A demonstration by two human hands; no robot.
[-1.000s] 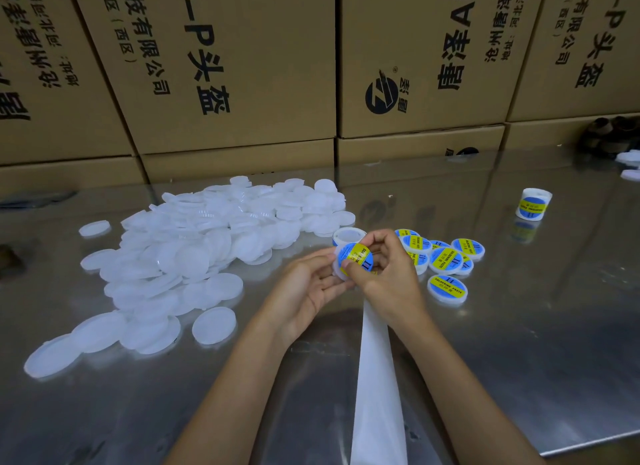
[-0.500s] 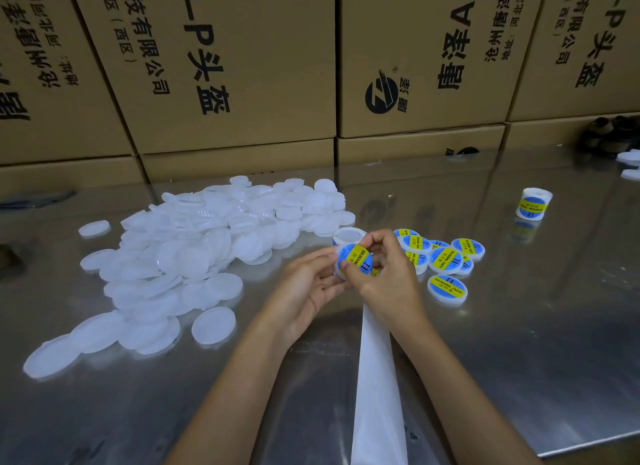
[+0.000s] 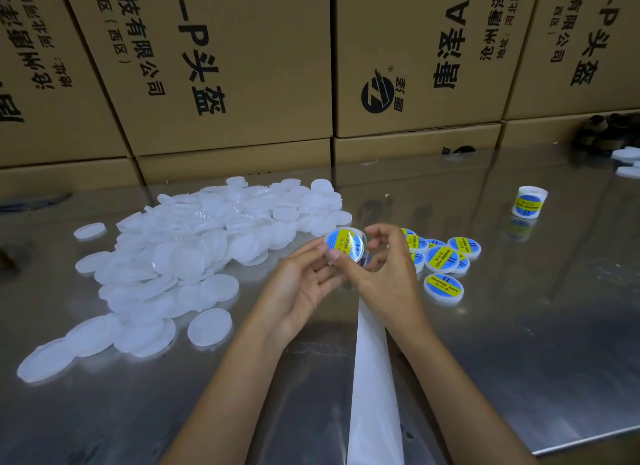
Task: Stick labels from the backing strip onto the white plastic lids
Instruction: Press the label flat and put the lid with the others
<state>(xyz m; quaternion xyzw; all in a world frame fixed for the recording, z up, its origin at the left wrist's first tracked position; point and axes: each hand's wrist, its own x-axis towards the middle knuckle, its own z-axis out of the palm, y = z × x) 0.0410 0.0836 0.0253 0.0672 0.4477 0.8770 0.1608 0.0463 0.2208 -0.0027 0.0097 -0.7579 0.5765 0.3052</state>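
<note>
A white lid with a round blue-and-yellow label (image 3: 346,243) is held tilted above the table between both hands. My left hand (image 3: 304,284) cradles it from the left with the thumb on its rim. My right hand (image 3: 389,274) has its thumb on the lid's near edge and its fingers curled behind it. The white backing strip (image 3: 372,378) comes out from under my right palm and runs down past the table's near edge; what holds it is hidden. Several labelled lids (image 3: 443,258) lie just right of my hands. A big heap of plain white lids (image 3: 194,253) spreads to the left.
The steel table (image 3: 519,343) reflects the cardboard boxes (image 3: 225,66) stacked along its far side. A roll of labels (image 3: 528,201) stands at the right. More white pieces (image 3: 627,156) and a dark object (image 3: 606,129) sit at the far right corner.
The labelled lid has risen a little and tipped to face me more. My right fingers have lifted off its top and now curl behind it, leaving the thumb on its edge.
</note>
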